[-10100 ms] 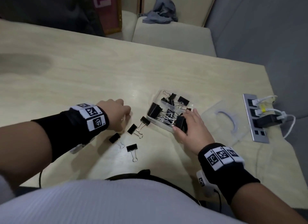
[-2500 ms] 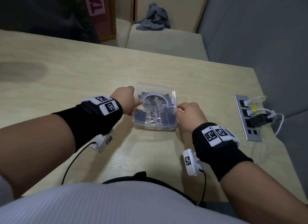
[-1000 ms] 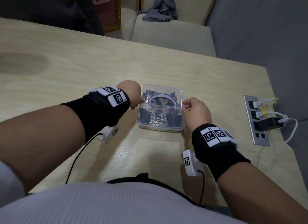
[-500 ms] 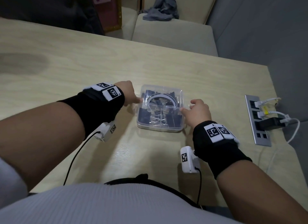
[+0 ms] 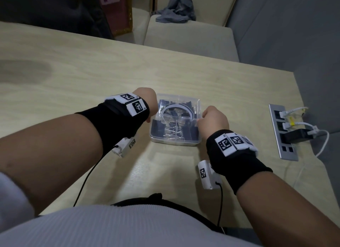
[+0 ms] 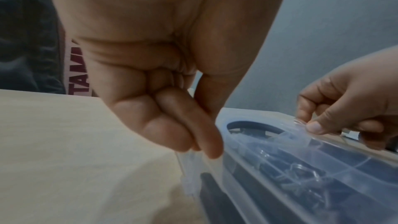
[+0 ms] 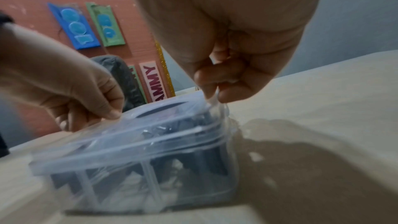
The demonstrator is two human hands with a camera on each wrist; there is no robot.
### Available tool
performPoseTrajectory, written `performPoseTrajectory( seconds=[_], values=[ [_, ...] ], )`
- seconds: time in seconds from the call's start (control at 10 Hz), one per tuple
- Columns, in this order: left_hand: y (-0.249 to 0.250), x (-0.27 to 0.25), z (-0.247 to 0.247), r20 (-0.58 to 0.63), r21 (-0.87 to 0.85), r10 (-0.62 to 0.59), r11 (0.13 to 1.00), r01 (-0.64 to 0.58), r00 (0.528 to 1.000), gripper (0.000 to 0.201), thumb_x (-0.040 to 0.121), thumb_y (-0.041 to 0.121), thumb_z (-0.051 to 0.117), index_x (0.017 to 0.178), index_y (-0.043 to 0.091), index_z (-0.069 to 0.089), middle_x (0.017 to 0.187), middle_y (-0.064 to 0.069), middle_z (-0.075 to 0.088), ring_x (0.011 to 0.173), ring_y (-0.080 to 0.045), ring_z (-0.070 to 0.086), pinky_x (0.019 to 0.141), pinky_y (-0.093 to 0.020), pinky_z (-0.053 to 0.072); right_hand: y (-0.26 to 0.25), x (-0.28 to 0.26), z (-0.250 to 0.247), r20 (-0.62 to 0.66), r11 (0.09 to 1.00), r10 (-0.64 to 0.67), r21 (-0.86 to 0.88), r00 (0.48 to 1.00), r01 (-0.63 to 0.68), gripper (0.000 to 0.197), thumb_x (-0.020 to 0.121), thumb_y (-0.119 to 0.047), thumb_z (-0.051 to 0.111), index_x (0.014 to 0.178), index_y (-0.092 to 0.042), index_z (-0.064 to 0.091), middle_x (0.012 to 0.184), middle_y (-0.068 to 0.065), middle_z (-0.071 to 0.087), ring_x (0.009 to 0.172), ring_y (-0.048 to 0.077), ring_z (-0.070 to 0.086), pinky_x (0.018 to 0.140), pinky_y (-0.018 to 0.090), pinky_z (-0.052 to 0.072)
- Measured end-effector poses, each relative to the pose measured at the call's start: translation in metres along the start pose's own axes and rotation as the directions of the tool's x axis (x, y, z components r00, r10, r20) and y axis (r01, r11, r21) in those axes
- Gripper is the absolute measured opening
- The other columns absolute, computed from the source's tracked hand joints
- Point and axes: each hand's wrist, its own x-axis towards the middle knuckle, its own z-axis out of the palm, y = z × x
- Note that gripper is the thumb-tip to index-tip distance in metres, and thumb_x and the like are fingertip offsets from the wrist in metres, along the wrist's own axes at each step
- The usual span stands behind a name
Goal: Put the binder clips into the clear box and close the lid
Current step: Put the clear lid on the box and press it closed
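Observation:
The clear box point(image 5: 174, 142) stands on the table in front of me, with black binder clips point(image 5: 160, 129) and their wire handles showing through its walls. Its clear lid point(image 5: 179, 107), with a ring-shaped moulding, lies on top. My left hand point(image 6: 202, 149) pinches the lid's left edge, with fingers curled. My right hand point(image 7: 213, 97) pinches the lid's right edge between thumb and forefinger. In the head view the left hand point(image 5: 149, 99) and right hand point(image 5: 200, 120) flank the box. Whether the lid is snapped down I cannot tell.
A metal socket strip point(image 5: 283, 134) is set into the table at the right, with white cables and a black adapter plugged in. Beyond the table's far edge is a beige seat point(image 5: 189, 39) with a grey cloth point(image 5: 174, 9). A red sign point(image 7: 155, 81) stands behind.
All the loose clips and the lid have gone from the table to the box. In the last second both hands shifted slightly along the lid's side edges; the box stayed put.

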Motion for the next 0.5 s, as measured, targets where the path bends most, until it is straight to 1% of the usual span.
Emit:
performPoseTrajectory(
  seconds=[0.1, 0.2, 0.3, 0.4, 0.5],
  values=[
    [-0.001, -0.002, 0.001, -0.026, -0.017, -0.001, 1.000, 0.001, 1.000, 0.020, 0.086, 0.017, 0.068, 0.096, 0.004, 0.077, 0.101, -0.007, 0.076, 0.096, -0.020, 0.071, 0.081, -0.025, 0.052, -0.001, 0.000, 0.001, -0.010, 1.000, -0.009, -0.002, 1.000, 0.009, 0.020, 0.089, -0.013, 0.058, 0.106, -0.004, 0.054, 0.105, 0.016, 0.062, 0.092, 0.034, 0.058, 0.068, 0.031, 0.040],
    [-0.004, -0.003, 0.005, -0.074, -0.075, -0.002, 0.997, -0.003, 0.997, 0.014, 0.081, 0.013, 0.070, 0.083, 0.002, 0.078, 0.088, -0.011, 0.077, 0.081, -0.024, 0.073, 0.081, -0.033, 0.058, 0.003, 0.000, 0.001, -0.010, 1.000, 0.008, 0.015, 1.000, -0.008, 0.017, 0.090, -0.014, 0.055, 0.105, -0.007, 0.055, 0.106, 0.016, 0.064, 0.093, 0.034, 0.059, 0.068, 0.031, 0.040],
    [-0.006, -0.005, 0.010, -0.129, -0.102, 0.011, 0.994, -0.024, 0.992, 0.015, 0.081, 0.011, 0.067, 0.075, 0.002, 0.077, 0.078, -0.011, 0.077, 0.062, -0.025, 0.065, 0.066, -0.031, 0.055, 0.006, -0.001, 0.001, -0.004, 0.999, 0.000, 0.041, 1.000, 0.000, 0.020, 0.089, -0.020, 0.058, 0.105, -0.008, 0.054, 0.106, 0.015, 0.064, 0.091, 0.033, 0.058, 0.068, 0.031, 0.039],
    [-0.014, -0.010, 0.016, -0.182, -0.220, 0.018, 0.974, -0.059, 0.983, 0.025, 0.089, 0.021, 0.055, 0.076, 0.004, 0.068, 0.070, -0.010, 0.075, 0.057, -0.023, 0.067, 0.062, -0.030, 0.053, 0.014, -0.006, -0.003, 0.044, 0.999, -0.012, 0.042, 0.999, 0.010, 0.031, 0.087, -0.037, 0.058, 0.103, -0.011, 0.055, 0.103, 0.011, 0.065, 0.086, 0.029, 0.059, 0.068, 0.033, 0.044],
    [-0.027, -0.018, 0.028, -0.188, -0.364, -0.003, 0.929, -0.067, 0.982, 0.033, 0.097, 0.039, 0.044, 0.099, 0.008, 0.055, 0.080, -0.010, 0.075, 0.076, -0.026, 0.071, 0.075, -0.037, 0.055, 0.027, -0.014, -0.013, 0.027, 0.998, -0.054, 0.047, 0.998, 0.053, 0.040, 0.090, -0.047, 0.051, 0.110, -0.013, 0.056, 0.110, 0.009, 0.064, 0.085, 0.024, 0.057, 0.072, 0.032, 0.043]
  ],
)
